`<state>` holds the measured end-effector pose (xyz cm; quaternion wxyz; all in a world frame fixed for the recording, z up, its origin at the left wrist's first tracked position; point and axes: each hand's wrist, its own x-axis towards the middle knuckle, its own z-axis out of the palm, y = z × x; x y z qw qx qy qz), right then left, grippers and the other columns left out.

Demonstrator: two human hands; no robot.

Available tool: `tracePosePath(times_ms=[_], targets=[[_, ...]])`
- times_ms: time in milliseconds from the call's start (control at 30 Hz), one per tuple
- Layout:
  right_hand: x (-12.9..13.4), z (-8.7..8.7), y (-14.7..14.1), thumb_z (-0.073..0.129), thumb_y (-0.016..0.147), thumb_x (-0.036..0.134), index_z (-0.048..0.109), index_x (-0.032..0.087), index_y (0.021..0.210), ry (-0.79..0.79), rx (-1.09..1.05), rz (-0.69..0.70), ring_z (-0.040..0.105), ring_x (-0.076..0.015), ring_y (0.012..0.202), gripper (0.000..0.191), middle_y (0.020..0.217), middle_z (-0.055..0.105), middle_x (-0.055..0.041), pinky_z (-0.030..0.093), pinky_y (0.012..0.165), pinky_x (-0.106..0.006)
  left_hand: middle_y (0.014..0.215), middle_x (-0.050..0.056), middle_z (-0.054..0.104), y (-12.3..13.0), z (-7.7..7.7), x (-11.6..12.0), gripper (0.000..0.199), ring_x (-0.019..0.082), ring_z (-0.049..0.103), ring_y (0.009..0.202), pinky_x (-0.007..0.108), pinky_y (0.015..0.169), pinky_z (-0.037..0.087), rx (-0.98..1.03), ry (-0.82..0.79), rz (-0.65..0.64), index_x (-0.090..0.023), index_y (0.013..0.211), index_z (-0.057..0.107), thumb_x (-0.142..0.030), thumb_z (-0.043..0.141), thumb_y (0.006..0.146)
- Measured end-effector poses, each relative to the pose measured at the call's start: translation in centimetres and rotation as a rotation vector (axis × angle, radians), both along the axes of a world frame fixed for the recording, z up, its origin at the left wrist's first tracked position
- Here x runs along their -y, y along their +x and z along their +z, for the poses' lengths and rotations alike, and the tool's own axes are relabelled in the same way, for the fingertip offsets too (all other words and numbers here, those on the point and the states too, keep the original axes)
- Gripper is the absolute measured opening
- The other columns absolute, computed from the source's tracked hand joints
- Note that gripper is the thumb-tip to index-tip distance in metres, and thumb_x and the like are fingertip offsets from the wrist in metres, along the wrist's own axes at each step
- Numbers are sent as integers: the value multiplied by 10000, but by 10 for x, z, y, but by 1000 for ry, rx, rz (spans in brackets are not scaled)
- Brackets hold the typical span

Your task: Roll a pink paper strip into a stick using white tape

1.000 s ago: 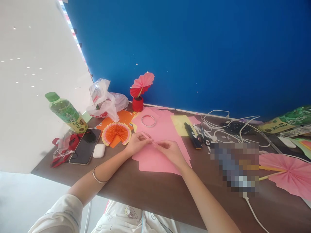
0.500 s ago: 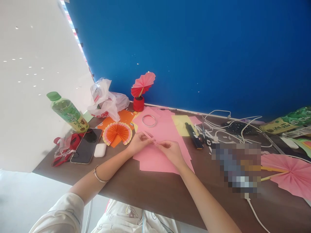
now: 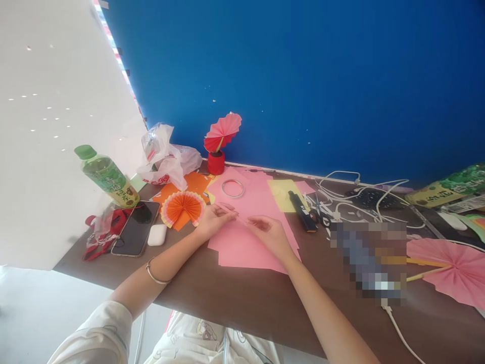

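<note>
My left hand pinches a narrow folded strip of pink paper between thumb and fingers. The strip slants down to the right, towards my right hand, whose thumb and fingertips are closed at its lower right end. Both hands are held over a stack of pink paper sheets. A silver ring-shaped bangle lies on the sheets just beyond my hands. To the left of my left hand rests an orange pleated paper fan with a pink and yellow edge.
On the left are a green-capped bottle, a phone, a white earphone case and a plastic bag. A pink paper fan in a red pot stands behind. Rightward lie a black cutter, scissors, cables and a pink fan.
My right hand has shifted slightly right, widening the space between the hands. My left hand has moved slightly left with the pink strip.
</note>
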<state>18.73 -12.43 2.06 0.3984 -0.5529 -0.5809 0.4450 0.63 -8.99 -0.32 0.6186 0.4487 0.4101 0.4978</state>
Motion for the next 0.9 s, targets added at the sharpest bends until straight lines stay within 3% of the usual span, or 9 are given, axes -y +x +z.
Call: tracePosePath(times_ms=[100,300,700,900], targets=[[-1,5,3,669,675,446,684,169,832,-55,-21,65,623,-231,871,318,914,691,-93,487,768,-350,776,80,690,0,3,1,329,192,663,773,354,771,522,35,23,0,-110,812,614,-311,757,594],[2,7,-4,659,684,453,692,177,818,-3,-47,60,628,-229,861,309,890,700,-85,488,764,-348,815,81,683,3,9,7,308,199,657,804,335,798,496,-93,39,-159,-119,792,638,-305,763,581],[3,3,-8,686,638,487,673,173,727,107,-20,-31,624,-207,734,327,784,689,-78,494,686,-342,802,77,677,4,6,8,219,182,649,760,310,727,522,-99,153,-87,-123,714,658,-288,748,601],[3,-3,-11,683,660,443,662,177,723,125,-58,-52,623,-201,762,274,782,684,-64,495,726,-340,776,71,676,6,3,7,259,180,653,742,349,760,514,-25,84,-88,-117,797,639,-302,725,637]])
